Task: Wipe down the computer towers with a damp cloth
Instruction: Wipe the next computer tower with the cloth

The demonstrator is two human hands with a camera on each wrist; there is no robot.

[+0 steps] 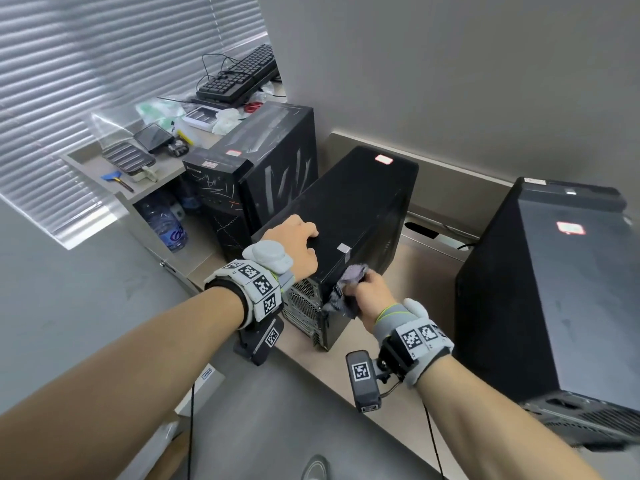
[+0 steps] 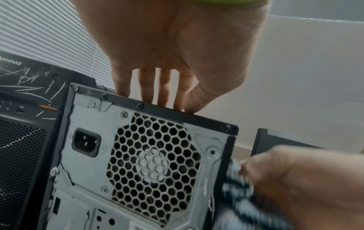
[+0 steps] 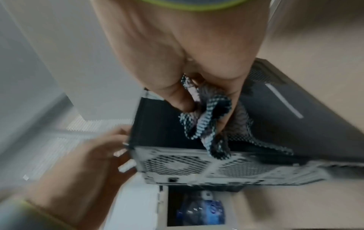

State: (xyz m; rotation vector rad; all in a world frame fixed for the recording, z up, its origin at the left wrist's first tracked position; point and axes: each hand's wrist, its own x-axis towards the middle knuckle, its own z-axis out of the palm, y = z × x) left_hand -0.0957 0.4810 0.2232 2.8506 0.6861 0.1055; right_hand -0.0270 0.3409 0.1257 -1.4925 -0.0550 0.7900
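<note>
- head view: three computer towers stand on the table [image 1: 408,386]. the left hand [image 1: 294,244] lies on top of the middle tower [image 1: 349,209] near its rear edge, its grip spread with fairly straight fingers, most likely to steady the case against the push of wiping. the right hand [image 1: 372,292] has its grip bunched round the cloth [image 1: 349,285] and presses it on the tower's right side panel near the rear top corner. the scratched tower [image 1: 263,161] stands just to the left, the third tower [image 1: 554,289] well apart on the right. a keyboard [image 1: 239,74] lies far back on the shelf.
- left wrist view: the fingers [image 2: 145,87] of the left hand [image 2: 167,38] come down straight onto the top rear edge, above the fan grille [image 2: 153,168] and power socket [image 2: 85,143]. nothing is pinched; it is a bracing touch. the right hand [image 2: 307,186] with the cloth [image 2: 242,186] shows blurred at the right rear edge, which suggests a stroke in progress.
- right wrist view: the thumb and fingers [image 3: 181,99] of the right hand [image 3: 177,46] pinch the checked cloth [image 3: 208,124] in a wad, a loose fold hanging over the rear edge. a wad probably gives firmer pressure than a flat sheet. the left hand [image 3: 94,155] holds the opposite side. the metal rear panel looks still to be done, by my guess.
</note>
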